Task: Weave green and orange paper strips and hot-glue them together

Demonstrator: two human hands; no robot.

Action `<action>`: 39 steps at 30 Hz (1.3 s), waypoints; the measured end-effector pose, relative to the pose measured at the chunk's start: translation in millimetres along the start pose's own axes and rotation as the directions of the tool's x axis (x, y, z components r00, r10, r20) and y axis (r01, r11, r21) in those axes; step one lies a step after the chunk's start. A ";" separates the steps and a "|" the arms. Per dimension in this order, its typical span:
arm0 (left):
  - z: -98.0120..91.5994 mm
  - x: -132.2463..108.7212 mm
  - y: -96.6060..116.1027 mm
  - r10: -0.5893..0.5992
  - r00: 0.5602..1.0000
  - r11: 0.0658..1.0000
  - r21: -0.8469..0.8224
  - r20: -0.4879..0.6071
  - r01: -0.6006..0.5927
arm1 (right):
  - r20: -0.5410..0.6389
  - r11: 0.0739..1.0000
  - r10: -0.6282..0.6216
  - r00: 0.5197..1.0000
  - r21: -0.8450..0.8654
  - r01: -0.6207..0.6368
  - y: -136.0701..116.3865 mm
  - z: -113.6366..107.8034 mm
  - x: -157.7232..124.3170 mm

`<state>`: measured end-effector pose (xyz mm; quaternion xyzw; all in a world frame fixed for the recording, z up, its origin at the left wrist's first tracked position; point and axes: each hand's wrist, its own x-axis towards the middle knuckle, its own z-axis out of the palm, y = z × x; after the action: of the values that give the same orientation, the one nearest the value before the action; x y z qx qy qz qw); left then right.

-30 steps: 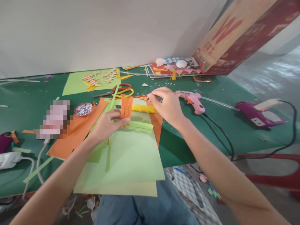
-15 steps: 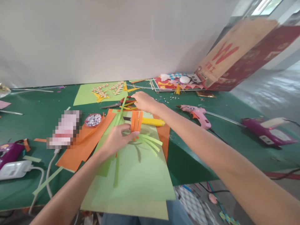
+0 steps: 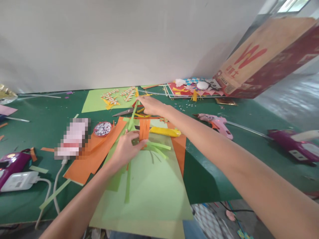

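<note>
My left hand (image 3: 127,146) pinches a small orange slit paper piece (image 3: 144,129) between thumb and fingers. Several light green paper strips (image 3: 159,147) fan out from it to the right, above a large green sheet (image 3: 154,189). Farther forward, my right hand (image 3: 154,107) has its fingertips closed at the upper end of another green strip (image 3: 133,115), which slants up from near the left hand. Behind the orange piece lies a yellow utility knife (image 3: 165,131), blade pointing left. Scissors (image 3: 124,112) lie partly hidden under the right hand.
Left are orange paper sheets (image 3: 83,166), a round container of small pieces (image 3: 102,128) and a cabled, blurred-out device (image 3: 74,136). A pink glue gun (image 3: 216,123) lies right. Woven paper pieces (image 3: 111,97) rest behind, and a paper bag (image 3: 264,56) leans back right.
My right hand has moved slightly left, and its fingertips now meet the green strip's upper end. My left hand keeps its pinch on the orange piece. The view has shifted slightly left.
</note>
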<state>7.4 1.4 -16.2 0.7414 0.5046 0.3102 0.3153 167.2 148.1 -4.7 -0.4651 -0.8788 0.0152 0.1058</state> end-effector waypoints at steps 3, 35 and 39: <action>0.3 -0.8 -0.3 0.012 1.000 1.000 -0.011 -0.003 -0.012 | -0.045 0.988 0.070 0.997 -0.134 -0.075 2.6 -18.7 -6.3; 1.4 -5.8 13.1 -0.198 0.971 0.901 -0.414 -0.136 0.126 | -0.081 0.400 0.459 0.885 0.908 -0.124 1.0 -48.4 -152.2; 2.8 -5.1 15.0 -0.212 0.972 0.851 -0.509 -0.105 0.130 | -0.081 0.304 0.489 0.868 0.949 -0.083 -3.7 -46.6 -154.8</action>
<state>16.4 -8.2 -6.9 0.5600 0.4947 0.4581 0.4815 257.9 15.6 14.7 -0.4690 -0.5793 0.4402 0.5007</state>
